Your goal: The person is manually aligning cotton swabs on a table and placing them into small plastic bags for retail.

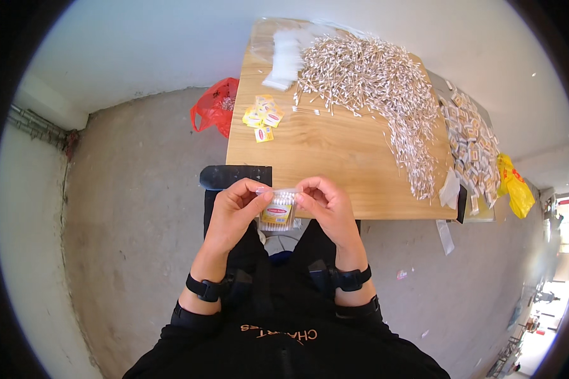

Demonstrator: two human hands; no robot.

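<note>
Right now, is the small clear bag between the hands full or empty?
Full: the small clear bag shows packed cotton swabs behind a yellow label, held by the left hand and right hand.

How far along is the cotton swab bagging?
Done: filled packets heaped at the wooden table's right end. In hand: left hand and right hand pinch a small clear swab packet with yellow label. Left: big loose pile of white cotton swabs, few yellow labels.

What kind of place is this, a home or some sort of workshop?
Probably a small hand-packing workshop. A wooden table on a bare concrete floor holds a big heap of cotton swabs and filled packets, and both hands hold one small swab packet.
</note>
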